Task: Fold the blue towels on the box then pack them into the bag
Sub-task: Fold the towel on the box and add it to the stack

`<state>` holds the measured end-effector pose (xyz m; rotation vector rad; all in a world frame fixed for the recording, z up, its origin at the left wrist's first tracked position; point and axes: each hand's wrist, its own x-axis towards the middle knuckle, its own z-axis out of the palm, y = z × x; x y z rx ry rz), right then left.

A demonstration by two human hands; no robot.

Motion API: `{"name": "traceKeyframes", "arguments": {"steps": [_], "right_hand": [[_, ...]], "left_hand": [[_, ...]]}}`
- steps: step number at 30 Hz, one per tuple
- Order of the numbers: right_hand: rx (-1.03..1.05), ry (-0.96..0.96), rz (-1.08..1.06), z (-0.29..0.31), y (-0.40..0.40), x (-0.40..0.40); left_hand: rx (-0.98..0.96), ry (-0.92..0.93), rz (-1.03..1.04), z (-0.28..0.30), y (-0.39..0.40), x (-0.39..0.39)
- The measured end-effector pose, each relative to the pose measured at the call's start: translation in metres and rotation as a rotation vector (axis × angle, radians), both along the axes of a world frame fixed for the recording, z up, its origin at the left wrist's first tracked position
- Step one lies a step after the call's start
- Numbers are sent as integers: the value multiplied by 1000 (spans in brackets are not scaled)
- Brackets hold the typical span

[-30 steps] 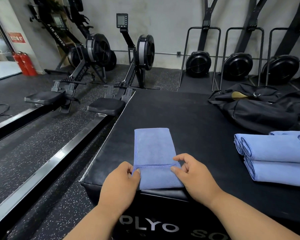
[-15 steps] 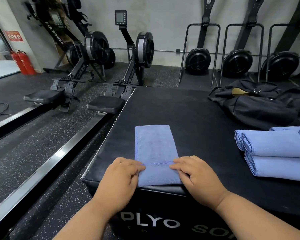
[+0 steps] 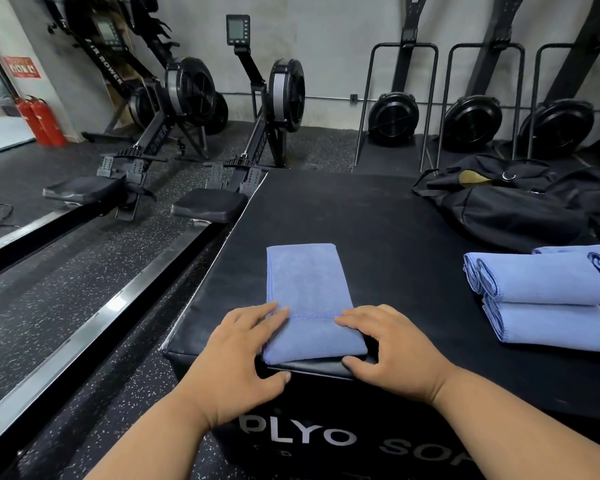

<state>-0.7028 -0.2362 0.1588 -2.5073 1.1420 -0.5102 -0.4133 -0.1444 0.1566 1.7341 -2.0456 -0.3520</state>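
Lower centre, near the box (image 3: 378, 220) front edge: your left hand (image 3: 238, 362) lies flat, fingers straight on the folded towel (image 3: 309, 299) | your right hand (image 3: 399, 351) presses its other side, fingers spread | right edge: stacked towels (image 3: 548, 299) | upper right: bag (image 3: 510, 209)

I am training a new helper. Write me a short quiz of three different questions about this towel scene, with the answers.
1. True or false: the black bag lies on the box, at its far right.
2. Which hands touch the towel being folded? A) left only B) right only C) both
3. Fill in: the folded towels are stacked to the ___ of the working towel.

Key
1. True.
2. C: the left hand and right hand rest their fingers on its near end.
3. Right.
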Motion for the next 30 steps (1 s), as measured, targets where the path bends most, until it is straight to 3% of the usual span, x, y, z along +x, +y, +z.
{"name": "traceKeyframes", "arguments": {"steps": [12, 20, 24, 30], "right_hand": [[51, 8, -62, -3, -3, 4], [246, -267, -143, 5, -2, 5], [383, -409, -187, 2, 1, 7], [395, -456, -263, 1, 0, 14]], "left_hand": [[-6, 54, -8, 3, -7, -2], [69, 246, 69, 18, -3, -11], [111, 501, 172, 11, -3, -11], [108, 601, 341, 7, -10, -20]]}}
